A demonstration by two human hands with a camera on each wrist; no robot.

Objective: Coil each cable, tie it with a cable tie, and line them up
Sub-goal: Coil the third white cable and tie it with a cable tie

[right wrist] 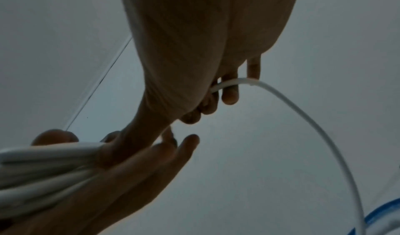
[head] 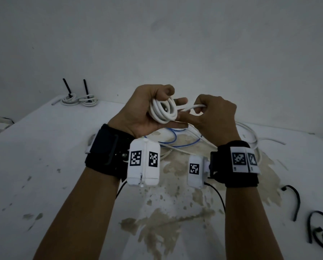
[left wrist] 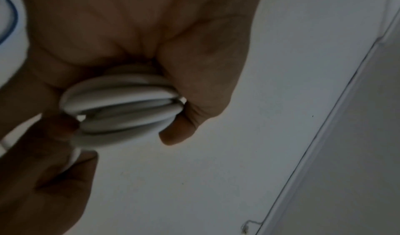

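Left hand (head: 147,111) curls thumb and fingers round a white cable coil (head: 163,111) of several loops, held above the table at centre; right hand (head: 212,117), at 3 o'clock of it, pinches the free white strand (head: 190,107) feeding into the coil. Table (head: 44,166), white with worn brown patches (largest near the wrists), meets a plain pale wall (head: 175,34) at 12 o'clock. Loose white and blue cables (head: 175,139) lie under the hands. Two tied coils (head: 79,100), black tie tails upright, sit side by side at 10 o'clock. Spare black cable ties (head: 295,201) lie at 4 o'clock. Judged light, springy and smooth, the coil would likely loosen if released; best gripped across all loops, probably where the strand joins, though dim wrist views obscure that point.
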